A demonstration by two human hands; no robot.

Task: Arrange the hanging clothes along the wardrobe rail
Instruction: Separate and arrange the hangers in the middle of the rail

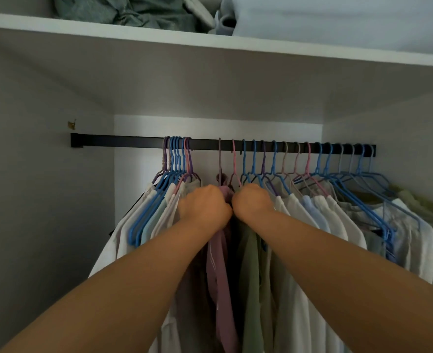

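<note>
1. Currently, item one: the black square-section metal wardrobe rail (134, 143), fixed under the white wardrobe shelf (159, 38). Every place below is given from this rail.

2. Hanging clothes: a tight bunch of blue and purple plastic hangers (177, 159) sits left of the rail's middle, carrying pale shirts; a longer, looser row of blue, pink and grey hangers (319, 159) runs to the rail's right end.

3. Between the two groups hangs a mauve shirt on a mauve hanger (220, 159), with a sage-green garment (251, 276) just right of it.

4. Your left hand (204, 205), below the rail's middle, has its fingers curled into the fabric at the mauve shirt's shoulder. Your right hand (253, 202), touching or nearly touching the left, is curled in the same way at the neighbouring garments. The fingertips are hidden, so exactly what each hand holds cannot be told.

5. Risk: if you pull on cloth and not on the hanger, the shirt may slide off its shoulders and drop below the rail.

6. Risk: the hooks right of the middle stand close together and their arms overlap; dragging one sideways may snag its neighbour, or tip a hook off the rail.

7. Risk: the left bunch is already packed; pushing more against it may crush collars or lift a hook.

8. Above the rail, crumpled grey-green fabric (124, 11) lies on the shelf, uninvolved.
</note>
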